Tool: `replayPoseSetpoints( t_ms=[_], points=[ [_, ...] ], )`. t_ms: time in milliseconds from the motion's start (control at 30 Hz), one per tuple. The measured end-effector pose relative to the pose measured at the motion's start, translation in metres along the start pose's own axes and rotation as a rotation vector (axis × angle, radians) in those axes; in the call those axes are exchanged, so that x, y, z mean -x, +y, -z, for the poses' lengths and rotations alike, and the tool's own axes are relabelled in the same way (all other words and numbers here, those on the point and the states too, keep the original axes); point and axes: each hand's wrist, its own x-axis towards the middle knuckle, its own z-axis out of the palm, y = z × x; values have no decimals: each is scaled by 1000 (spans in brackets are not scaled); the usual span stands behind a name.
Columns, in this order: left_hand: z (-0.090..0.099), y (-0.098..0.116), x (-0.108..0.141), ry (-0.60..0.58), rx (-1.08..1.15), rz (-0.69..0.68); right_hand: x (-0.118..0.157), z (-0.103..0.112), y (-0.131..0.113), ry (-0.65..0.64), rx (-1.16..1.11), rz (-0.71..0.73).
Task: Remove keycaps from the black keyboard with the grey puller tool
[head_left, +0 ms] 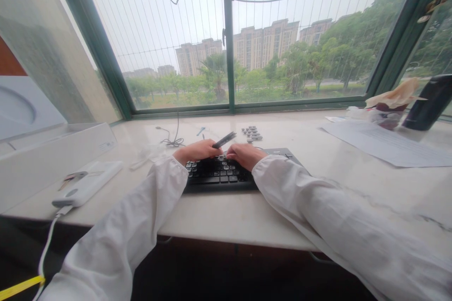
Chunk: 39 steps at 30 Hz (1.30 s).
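A black keyboard point(212, 180) lies on the pale counter in front of me, with some keycaps off and their sockets showing. My left hand point(200, 150) is over its upper left part, closed round a dark pen-like tool point(225, 139) that points up to the right. Just right of it, my right hand point(244, 154) rests on the upper keys with its fingers bent together at the key row; whatever is at the fingertips is too small to make out. Several loose keycaps point(251, 133) sit in rows behind the keyboard.
A coiled dark cable point(173, 142) and clear plastic point(146, 155) lie at the left, near a white power strip point(92, 181) and a white box point(52, 160). Paper sheets point(388, 143) and a dark bottle point(429, 103) are at the right. The window stands behind.
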Motion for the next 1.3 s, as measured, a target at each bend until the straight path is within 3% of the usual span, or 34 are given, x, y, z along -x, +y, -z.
replayPoseSetpoints(
  t_ms=[100,267,400,633,800,967,1133,1300],
  points=[
    [8,-6,5,50,114,56,0,1,-2,1,-11,8],
    [12,-9,9,-61,69,32,0,4,-4,12,-11,44],
    [11,-7,10,-54,48,41,-2,2,3,67,-65,67],
    [14,-13,1,217,-213,159,0,10,20,240,-33,-92],
    [10,-21,-5,374,-575,238,-3,11,26,192,36,-106],
    [5,-22,-4,468,-689,219,-20,9,22,111,37,-56],
    [4,-20,-3,547,-694,229,-39,7,14,-64,37,-241],
    [3,-19,-3,602,-679,228,-46,9,6,-119,49,-383]
  ],
)
